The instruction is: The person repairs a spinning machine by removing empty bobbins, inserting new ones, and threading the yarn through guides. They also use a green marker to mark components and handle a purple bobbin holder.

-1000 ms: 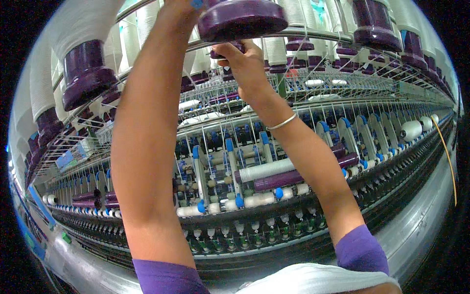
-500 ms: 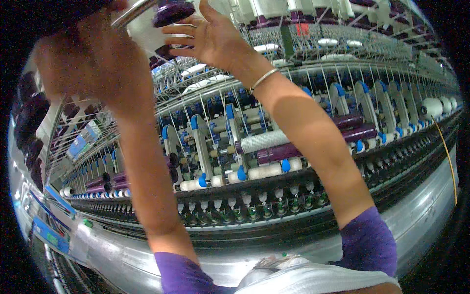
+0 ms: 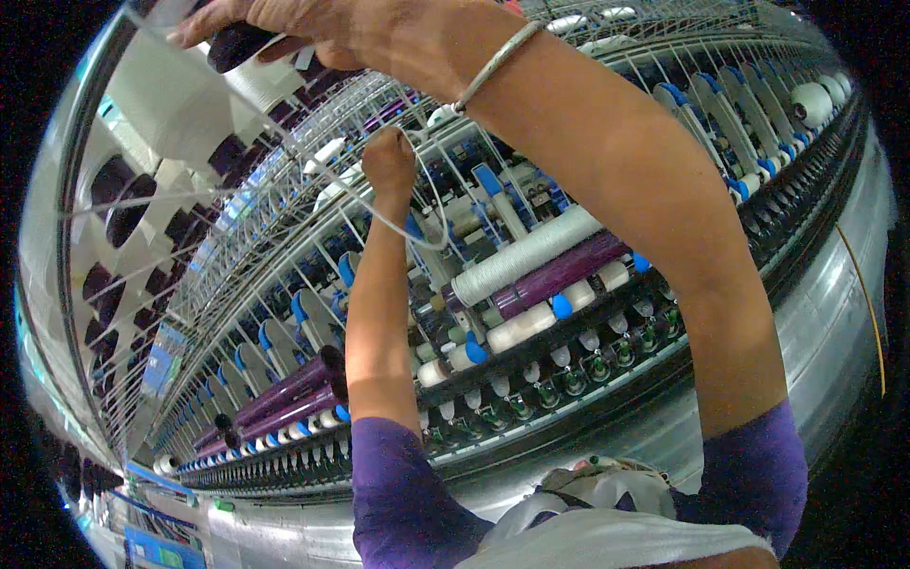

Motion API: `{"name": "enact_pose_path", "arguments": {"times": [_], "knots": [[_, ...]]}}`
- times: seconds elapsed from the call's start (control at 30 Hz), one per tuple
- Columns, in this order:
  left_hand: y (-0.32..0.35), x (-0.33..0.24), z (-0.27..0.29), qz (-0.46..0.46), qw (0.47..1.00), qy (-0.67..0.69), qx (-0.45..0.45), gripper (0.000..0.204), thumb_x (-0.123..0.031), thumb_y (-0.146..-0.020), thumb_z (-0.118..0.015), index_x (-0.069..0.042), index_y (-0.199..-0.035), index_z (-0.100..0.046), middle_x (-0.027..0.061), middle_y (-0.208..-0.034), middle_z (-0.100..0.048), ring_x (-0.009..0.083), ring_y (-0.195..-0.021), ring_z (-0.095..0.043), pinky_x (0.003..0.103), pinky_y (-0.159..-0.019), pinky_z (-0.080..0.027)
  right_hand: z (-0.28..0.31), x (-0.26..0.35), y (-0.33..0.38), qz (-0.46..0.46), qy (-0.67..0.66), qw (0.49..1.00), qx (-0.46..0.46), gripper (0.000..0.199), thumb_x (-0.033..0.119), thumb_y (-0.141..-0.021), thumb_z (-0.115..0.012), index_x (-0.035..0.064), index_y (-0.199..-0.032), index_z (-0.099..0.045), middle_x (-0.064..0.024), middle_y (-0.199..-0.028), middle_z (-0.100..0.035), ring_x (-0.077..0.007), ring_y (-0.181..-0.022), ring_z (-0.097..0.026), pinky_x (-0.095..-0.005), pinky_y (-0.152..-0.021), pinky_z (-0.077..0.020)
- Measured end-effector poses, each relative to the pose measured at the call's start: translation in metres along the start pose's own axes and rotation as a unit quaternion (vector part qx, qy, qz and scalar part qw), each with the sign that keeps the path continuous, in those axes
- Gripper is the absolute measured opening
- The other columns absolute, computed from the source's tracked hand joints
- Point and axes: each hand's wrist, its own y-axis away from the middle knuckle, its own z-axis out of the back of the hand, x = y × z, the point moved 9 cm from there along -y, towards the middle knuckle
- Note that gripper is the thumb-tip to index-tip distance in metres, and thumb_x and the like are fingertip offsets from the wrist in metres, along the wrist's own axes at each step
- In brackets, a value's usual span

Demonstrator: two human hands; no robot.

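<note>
at the lower edge of the view, purple sleeves [image 3: 408, 503] and a pale garment are seen, with both forearms raised toward a long spinning frame [image 3: 569, 313]. the right hand [image 3: 313, 28] is held highest and nearest, at the top of the picture, a metal bangle [image 3: 498, 62] on its wrist; its fingers are curled closed around the dark purple end of a white roving bobbin [image 3: 180, 95] hanging in the creel. further in, the left hand [image 3: 391, 161] is closed in a loose fist, and a white strand [image 3: 417, 223] is pinched in it, looping down below the fist and running up toward the bobbin.

compared with half a second ago, the left hand has been lowered from the bobbin to the guide rails, and the right hand has been moved onto the bobbin in its place; a second ago both hands were up at the creel. from this it is judged that the bobbin has been hung and that the strand is now being led down toward the drafting zone.

beyond the hands, rows of blue-tipped arms, white-wound tubes [image 3: 526, 256] and bare purple tubes [image 3: 559, 275] are laid along the frame, with small spindles below them. farther left, more hanging bobbins [image 3: 114, 218] are ranged along the creel, and the machine is seen curving away into the distance.
</note>
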Motion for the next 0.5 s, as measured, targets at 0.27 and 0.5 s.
{"name": "enact_pose_path", "arguments": {"times": [0.27,0.5], "knots": [[0.015,0.03,-0.057,-0.032,0.991,-0.06,0.112,0.02,-0.007,-0.068,-0.062,-0.005,-0.088,-0.064,0.0213,-0.083,-0.065,0.0365,-0.076,-0.065,0.046,-0.069,-0.051,-0.002,-0.027,-0.039,-0.039,-0.04,0.997,-0.062,0.035,0.019,-0.077,-0.073,0.0045,-0.108,-0.064,-0.0094,-0.095,-0.068,-0.0193,-0.087,-0.065,-0.0374,-0.078,-0.0567],[0.025,0.015,0.003,-0.064,0.996,0.03,-0.052,0.011,-0.013,-0.068,-0.075,-0.009,-0.076,-0.071,0.0101,-0.086,-0.068,0.0289,-0.079,-0.062,0.041,-0.071,-0.046,0.03,-0.049,0.039,-0.093,-0.222,0.968,0.077,0.032,0.02,-0.081,-0.068,0.0006,-0.105,-0.06,-0.0099,-0.096,-0.064,-0.0203,-0.09,-0.062,-0.0331,-0.083,-0.0508]]}}
